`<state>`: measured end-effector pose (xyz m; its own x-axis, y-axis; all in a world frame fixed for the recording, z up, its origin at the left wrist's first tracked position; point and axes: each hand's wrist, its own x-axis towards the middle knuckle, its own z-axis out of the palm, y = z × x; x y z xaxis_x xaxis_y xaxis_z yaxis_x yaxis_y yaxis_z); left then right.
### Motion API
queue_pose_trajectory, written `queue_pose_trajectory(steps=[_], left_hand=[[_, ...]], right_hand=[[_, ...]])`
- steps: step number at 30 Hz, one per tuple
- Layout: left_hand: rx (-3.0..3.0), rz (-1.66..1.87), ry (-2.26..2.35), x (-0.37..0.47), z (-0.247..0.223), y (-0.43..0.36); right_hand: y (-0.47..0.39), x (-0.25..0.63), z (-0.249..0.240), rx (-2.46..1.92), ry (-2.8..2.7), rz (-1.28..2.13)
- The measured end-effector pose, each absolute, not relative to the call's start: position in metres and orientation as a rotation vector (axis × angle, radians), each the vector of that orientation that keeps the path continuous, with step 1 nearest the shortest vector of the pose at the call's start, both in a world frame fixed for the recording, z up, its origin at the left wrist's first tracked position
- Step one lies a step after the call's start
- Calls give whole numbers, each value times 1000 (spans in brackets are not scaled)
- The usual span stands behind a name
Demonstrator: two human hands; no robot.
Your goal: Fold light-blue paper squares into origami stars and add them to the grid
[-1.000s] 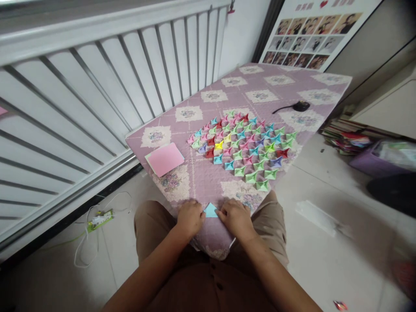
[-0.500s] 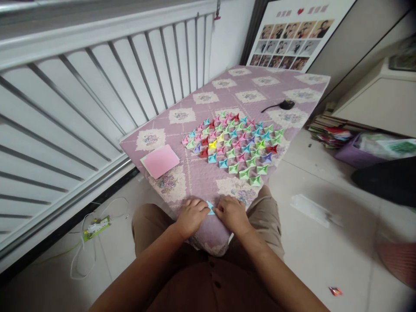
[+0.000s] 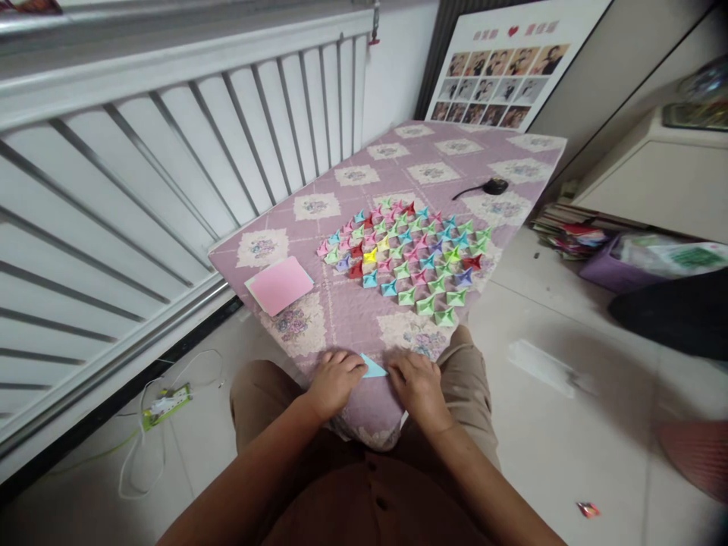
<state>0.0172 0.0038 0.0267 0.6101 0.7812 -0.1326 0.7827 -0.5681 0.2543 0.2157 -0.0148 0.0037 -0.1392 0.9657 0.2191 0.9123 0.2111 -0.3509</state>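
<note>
A light-blue piece of folded paper (image 3: pixel 374 367), with a triangular part showing, lies flat on the table near its close corner. My left hand (image 3: pixel 337 381) rests on the paper's left side, fingers curled and pressing it down. At the pointed right end, my right hand (image 3: pixel 419 385) touches the tip with its fingers bent together. The parts of the paper under my left fingers are hidden. Beyond my hands, several small folded paper pieces (image 3: pixel 405 272) in green, pink, blue, red, yellow and purple stand in rows. A stack of paper sheets (image 3: pixel 281 286), pink on top, lies to the left.
The table (image 3: pixel 346 318) has a purple patterned cloth. A black object with a thin tail (image 3: pixel 494 186) lies farther back. A white radiator (image 3: pixel 239 144) runs along the left. A power strip (image 3: pixel 166 404) with cables is on the floor; a purple bin (image 3: pixel 606 262) stands right.
My right hand has slid a little to the right along the blue paper, and more of its triangular part shows. My left hand stays in nearly the same place.
</note>
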Motion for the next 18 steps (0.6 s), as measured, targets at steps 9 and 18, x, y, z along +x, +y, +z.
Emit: queue_pose_trajectory(steps=[9, 18], left_hand=[[2492, 50, 1260, 13, 17, 10], [2396, 140, 1310, 2, 11, 15]], right_hand=[[-29, 195, -11, -1286, -2450, 170], [-30, 197, -7, -1318, -2585, 102]])
